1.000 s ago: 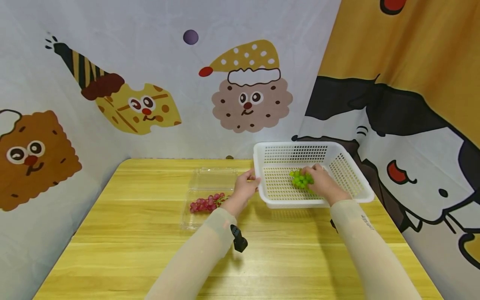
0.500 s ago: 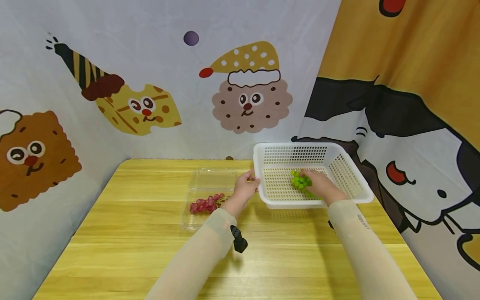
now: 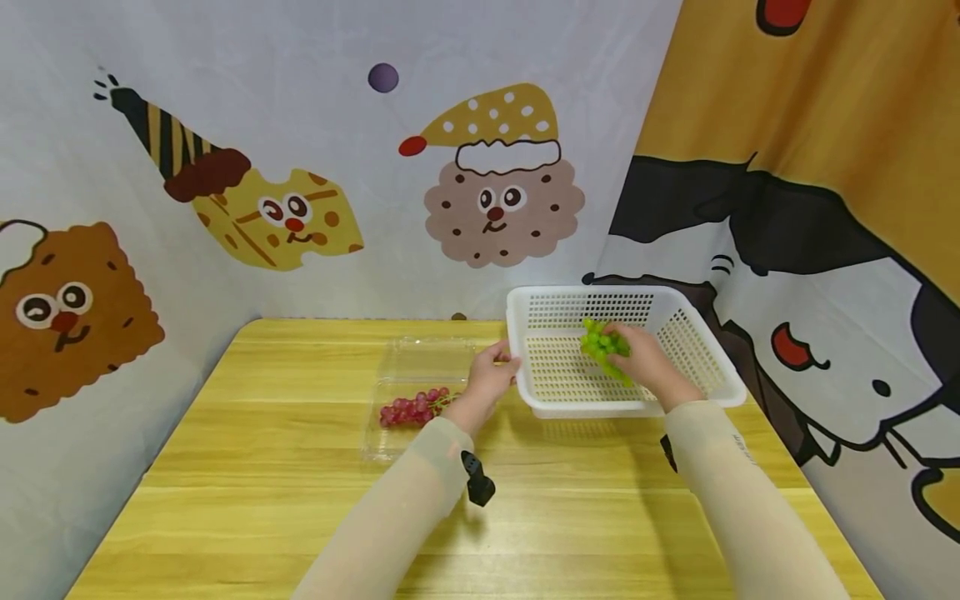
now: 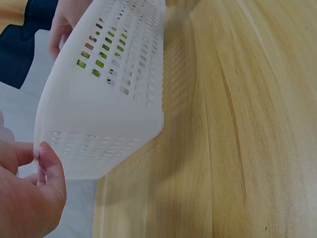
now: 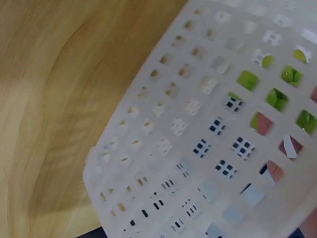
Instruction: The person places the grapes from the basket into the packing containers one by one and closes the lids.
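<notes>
I observe the left hand (image 3: 491, 377) pinching the white basket (image 3: 585, 408) by its rim while the right hand (image 3: 647, 360) grips the green grapes (image 3: 600, 342) inside it. Red grapes (image 3: 405, 410) lie in the clear container (image 3: 427, 361) on the desk (image 3: 225, 500). Judged step: positioning the green grapes; the next move calls for a steady basket and light grip.

A table (image 3: 247, 508) with a pale yellow wood-grain top is carrying two things directly; a clear plastic container (image 3: 426, 360) is lying open left of centre; a white perforated basket (image 3: 570, 409) is standing at the far right.
</notes>
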`<state>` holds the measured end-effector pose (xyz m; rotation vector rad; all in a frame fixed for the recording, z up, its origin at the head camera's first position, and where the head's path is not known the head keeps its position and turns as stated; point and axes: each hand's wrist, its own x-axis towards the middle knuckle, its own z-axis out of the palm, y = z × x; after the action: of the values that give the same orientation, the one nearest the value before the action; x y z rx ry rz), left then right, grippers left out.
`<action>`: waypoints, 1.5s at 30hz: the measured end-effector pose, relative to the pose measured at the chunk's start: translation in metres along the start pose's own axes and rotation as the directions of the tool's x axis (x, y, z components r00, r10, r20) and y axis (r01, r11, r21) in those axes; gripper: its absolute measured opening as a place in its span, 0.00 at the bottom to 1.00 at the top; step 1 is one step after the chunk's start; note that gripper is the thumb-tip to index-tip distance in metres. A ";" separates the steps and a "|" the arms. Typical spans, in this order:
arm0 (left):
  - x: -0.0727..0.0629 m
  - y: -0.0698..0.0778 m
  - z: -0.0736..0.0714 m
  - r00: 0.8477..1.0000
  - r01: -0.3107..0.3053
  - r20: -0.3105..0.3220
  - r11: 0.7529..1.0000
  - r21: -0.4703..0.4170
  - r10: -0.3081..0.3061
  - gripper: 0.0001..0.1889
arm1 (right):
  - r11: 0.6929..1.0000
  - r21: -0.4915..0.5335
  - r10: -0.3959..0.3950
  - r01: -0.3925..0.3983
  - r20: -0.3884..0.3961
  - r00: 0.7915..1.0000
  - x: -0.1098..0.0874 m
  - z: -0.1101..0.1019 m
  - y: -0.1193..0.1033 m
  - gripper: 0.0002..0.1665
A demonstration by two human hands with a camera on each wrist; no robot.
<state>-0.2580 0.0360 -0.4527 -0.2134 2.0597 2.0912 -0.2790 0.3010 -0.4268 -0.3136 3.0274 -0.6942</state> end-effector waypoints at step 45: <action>-0.042 0.005 -0.198 0.983 -0.158 0.027 0.772 0.615 0.180 0.27 | 0.908 0.410 0.127 -0.087 -0.071 0.989 -0.020 -0.012 -0.015 0.28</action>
<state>-0.2257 -0.1634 -0.4417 0.0460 2.7358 1.3671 -0.2575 0.2970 -0.4104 -0.1014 2.8529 -1.3308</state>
